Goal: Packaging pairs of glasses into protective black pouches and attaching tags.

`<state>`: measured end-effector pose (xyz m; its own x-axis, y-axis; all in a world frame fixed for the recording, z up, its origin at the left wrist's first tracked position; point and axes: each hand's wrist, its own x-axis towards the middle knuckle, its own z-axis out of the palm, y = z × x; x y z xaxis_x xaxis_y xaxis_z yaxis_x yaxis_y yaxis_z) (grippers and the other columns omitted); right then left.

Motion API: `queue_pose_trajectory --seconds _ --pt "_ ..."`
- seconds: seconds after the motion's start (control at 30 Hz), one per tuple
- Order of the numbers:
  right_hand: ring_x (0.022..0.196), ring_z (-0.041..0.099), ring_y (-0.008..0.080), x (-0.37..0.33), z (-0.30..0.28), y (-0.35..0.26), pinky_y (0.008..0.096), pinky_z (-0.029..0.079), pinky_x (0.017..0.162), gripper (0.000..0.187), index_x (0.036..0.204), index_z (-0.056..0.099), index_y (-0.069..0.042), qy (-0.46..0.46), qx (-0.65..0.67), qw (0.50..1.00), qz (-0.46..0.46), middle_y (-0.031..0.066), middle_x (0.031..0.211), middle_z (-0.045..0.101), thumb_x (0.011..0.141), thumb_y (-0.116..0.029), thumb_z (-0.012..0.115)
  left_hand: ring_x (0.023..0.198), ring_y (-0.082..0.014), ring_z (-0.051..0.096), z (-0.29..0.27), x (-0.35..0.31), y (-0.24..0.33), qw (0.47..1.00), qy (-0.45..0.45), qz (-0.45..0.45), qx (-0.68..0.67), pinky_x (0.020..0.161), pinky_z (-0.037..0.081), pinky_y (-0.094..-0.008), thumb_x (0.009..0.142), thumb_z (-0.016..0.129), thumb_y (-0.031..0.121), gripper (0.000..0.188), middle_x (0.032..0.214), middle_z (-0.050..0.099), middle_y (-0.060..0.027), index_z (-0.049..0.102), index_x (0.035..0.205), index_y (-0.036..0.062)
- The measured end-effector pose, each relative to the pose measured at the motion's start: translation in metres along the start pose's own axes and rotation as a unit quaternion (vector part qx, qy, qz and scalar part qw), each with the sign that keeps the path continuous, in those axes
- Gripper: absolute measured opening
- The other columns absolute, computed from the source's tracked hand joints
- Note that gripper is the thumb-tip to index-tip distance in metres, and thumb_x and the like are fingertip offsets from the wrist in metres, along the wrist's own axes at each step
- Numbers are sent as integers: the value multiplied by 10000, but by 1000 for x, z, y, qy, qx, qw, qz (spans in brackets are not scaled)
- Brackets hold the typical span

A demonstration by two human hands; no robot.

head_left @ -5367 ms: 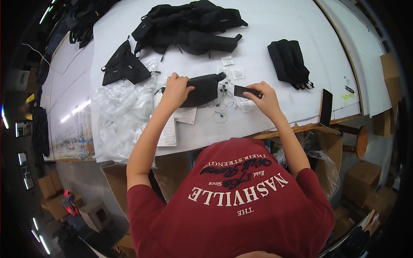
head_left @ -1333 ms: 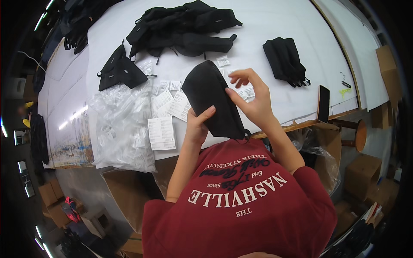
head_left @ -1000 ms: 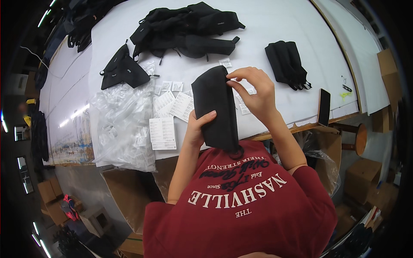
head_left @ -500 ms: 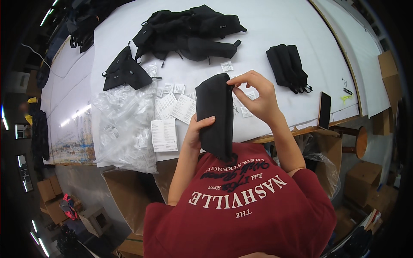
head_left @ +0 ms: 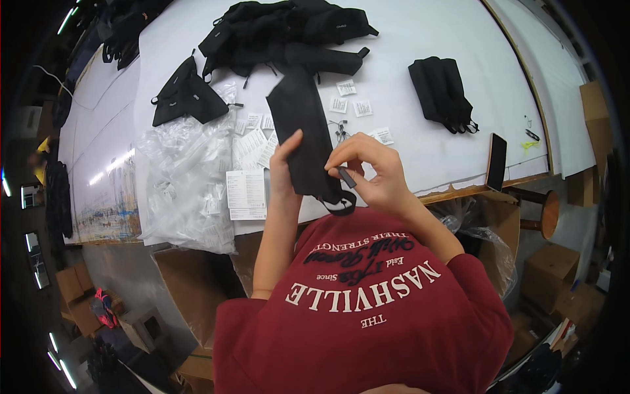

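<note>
A long black fabric pouch (head_left: 298,118) is tilted in front of my chest, over the table's near edge. My left hand (head_left: 285,174) grips its left side, thumb on the front and the other fingers hidden behind. At the pouch's lower right edge, my right hand (head_left: 373,172) pinches a small dark grey tab (head_left: 346,177) between thumb and fingers. Whether the tab is joined to the pouch I cannot tell. A black strap loop (head_left: 341,207) hangs from the pouch's lower end. Beyond my right hand lie several small black cord pieces (head_left: 340,128).
Black pouches are heaped at the table's far side (head_left: 289,33), with a smaller stack (head_left: 441,92) to the right. Clear plastic bags (head_left: 177,190) and printed paper slips (head_left: 247,196) lie left. Small white packets (head_left: 362,108) sit mid-table. A phone (head_left: 497,161) stands near the right edge.
The pouch has shifted left and away from me, its top now leaning left. My right hand has moved down from its upper corner to the lower edge, where the grey tab now shows.
</note>
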<state>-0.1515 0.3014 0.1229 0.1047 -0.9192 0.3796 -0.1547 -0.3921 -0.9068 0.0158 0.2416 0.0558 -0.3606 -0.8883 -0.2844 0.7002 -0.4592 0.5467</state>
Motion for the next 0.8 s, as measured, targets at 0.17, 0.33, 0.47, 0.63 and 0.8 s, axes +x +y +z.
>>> queue_pose_trajectory --seconds 0.17,0.33,0.47,0.63,0.8 --pt "674 543 110 -4 3 -6 219 404 554 168 842 638 -24 -65 36 997 33 73 879 643 735 103 615 740 -212 682 -2 2 11 997 11 -14 -71 668 573 -315 920 512 195 248 873 683 -119 631 998 -7" --pt "732 539 142 1 -3 3 255 422 589 215 933 622 -52 35 -59 998 10 39 918 622 741 44 640 879 -223 671 -2 1 11 997 56 17 -55 772 559 -348 938 497 221 283 986 672 -113 605 1074 -3" --pt "814 561 194 -15 -6 11 295 460 669 366 1084 586 -81 184 -185 965 -9 77 1123 557 740 -46 707 1182 -231 501 14 -13 1 991 85 91 -55 1016 384 -373 948 500 246 390 1267 534 -98 472 1259 12" --pt "968 591 269 -16 11 24 329 503 772 449 1116 613 -98 85 -173 981 22 91 1181 567 694 -54 757 1172 -198 487 23 -28 -25 997 49 39 -38 1012 378 -365 970 479 256 374 1252 518 -72 447 1285 57" --pt "969 593 191 -9 -11 37 271 511 754 269 987 659 -51 106 -7 992 71 86 1178 578 728 3 708 1222 -208 409 2 -24 -21 956 106 213 172 1040 329 -354 903 611 137 483 1381 353 -86 395 1328 62"
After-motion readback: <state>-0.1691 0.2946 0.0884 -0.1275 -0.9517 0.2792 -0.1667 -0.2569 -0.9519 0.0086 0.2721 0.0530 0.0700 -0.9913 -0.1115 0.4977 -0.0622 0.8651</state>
